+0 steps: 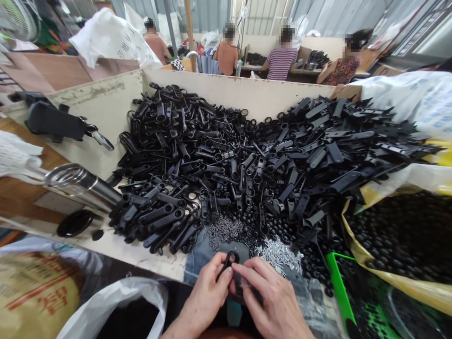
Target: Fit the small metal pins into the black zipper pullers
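The left hand grasps a black ringed part between thumb and fingers, at the near middle of the pale worktable, with its ring end pointing away from the person; the right hand meets it from the right, thumb and forefinger close against the part just below the ring; whether these fingers pinch something small I cannot tell.

Just beyond the hands lie two small heaps on dark sheeting; grey small pieces on the left, and bright silver pins on the right; black beads are scattered around and behind them.

A large pile of black parts fills the middle and far side of the table, many with ring ends; to the far right it runs into flat black pieces; a closer cluster of ringed handles lies on the left.

At the left stand a tilted steel cup and a round black lid; at the right, an opened bag holds dark round pieces, with a green tray just nearer; a white bag gapes at the near left; at the far side, people sit at another bench, one in a striped top.
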A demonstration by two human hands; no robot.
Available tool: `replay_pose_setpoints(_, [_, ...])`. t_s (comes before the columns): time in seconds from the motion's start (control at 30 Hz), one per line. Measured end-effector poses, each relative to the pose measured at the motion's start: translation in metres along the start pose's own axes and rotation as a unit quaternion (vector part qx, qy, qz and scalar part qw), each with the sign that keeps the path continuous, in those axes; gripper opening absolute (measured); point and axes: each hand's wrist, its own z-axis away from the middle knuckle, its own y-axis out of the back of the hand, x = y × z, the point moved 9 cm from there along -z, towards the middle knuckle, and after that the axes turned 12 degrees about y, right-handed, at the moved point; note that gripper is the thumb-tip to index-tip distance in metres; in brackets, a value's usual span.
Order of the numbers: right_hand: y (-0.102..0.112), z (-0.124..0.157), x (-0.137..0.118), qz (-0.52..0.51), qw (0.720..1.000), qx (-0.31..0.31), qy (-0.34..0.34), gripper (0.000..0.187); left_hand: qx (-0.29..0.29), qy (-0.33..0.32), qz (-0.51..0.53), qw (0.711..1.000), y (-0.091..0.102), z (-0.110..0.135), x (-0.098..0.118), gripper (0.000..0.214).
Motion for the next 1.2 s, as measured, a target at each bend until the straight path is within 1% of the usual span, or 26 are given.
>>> replay_pose_setpoints(0.07, [0.001,0.003,0.002,-0.020,1.000,-0.020,-0.009,0.038,-0.004,0.005,0.012,1.000,0.001,-0.001,0.000,0.029])
replay_pose_setpoints(0.1, [0.004,0.005,0.004,-0.025,0.999,-0.014,-0.015,0.040,-0.007,0.008,0.018,1.000,0.001,-0.002,0.000,0.030])
replay_pose_setpoints(0.17, [0.013,0.013,0.011,-0.025,0.999,0.017,-0.027,0.044,-0.010,0.013,0.029,0.999,0.002,-0.002,0.000,0.033])
replay_pose_setpoints(0.23, [0.018,0.021,0.016,-0.029,0.998,0.044,-0.030,0.045,-0.005,0.016,0.041,0.999,0.005,-0.002,-0.002,0.037])
replay_pose_setpoints(0.3, [0.015,0.025,0.018,-0.059,0.997,0.050,-0.026,0.045,0.002,0.014,0.049,0.999,0.008,-0.001,-0.003,0.039])
replay_pose_setpoints(0.4, [0.005,0.022,0.016,-0.109,0.993,0.032,-0.011,0.044,0.003,0.010,0.055,0.998,0.009,0.001,-0.007,0.040])
replay_pose_setpoints(0.47, [0.001,0.016,0.009,-0.089,0.996,0.023,0.020,0.042,0.001,0.012,0.061,0.998,0.010,0.002,-0.009,0.042])
replay_pose_setpoints(0.53, [-0.002,0.012,0.003,-0.039,0.998,0.023,0.051,0.040,0.004,0.012,0.067,0.998,0.010,0.003,-0.011,0.045])
replay_pose_setpoints(0.63, [-0.006,0.011,0.000,0.010,0.997,0.021,0.068,0.041,0.011,0.012,0.071,0.997,0.011,0.004,-0.011,0.047])
replay_pose_setpoints(0.8, [-0.006,0.014,0.002,0.027,0.998,0.016,0.058,0.043,0.011,0.017,0.069,0.997,0.010,0.005,-0.009,0.045])
replay_pose_setpoints(1.03, [-0.006,0.016,0.005,0.058,0.998,-0.020,0.033,0.043,0.011,0.021,0.082,0.996,0.009,0.006,-0.007,0.044])
replay_pose_setpoints(1.2, [-0.013,0.018,0.003,0.096,0.994,-0.041,0.041,0.044,0.025,0.033,0.099,0.994,0.008,0.005,-0.013,0.044])
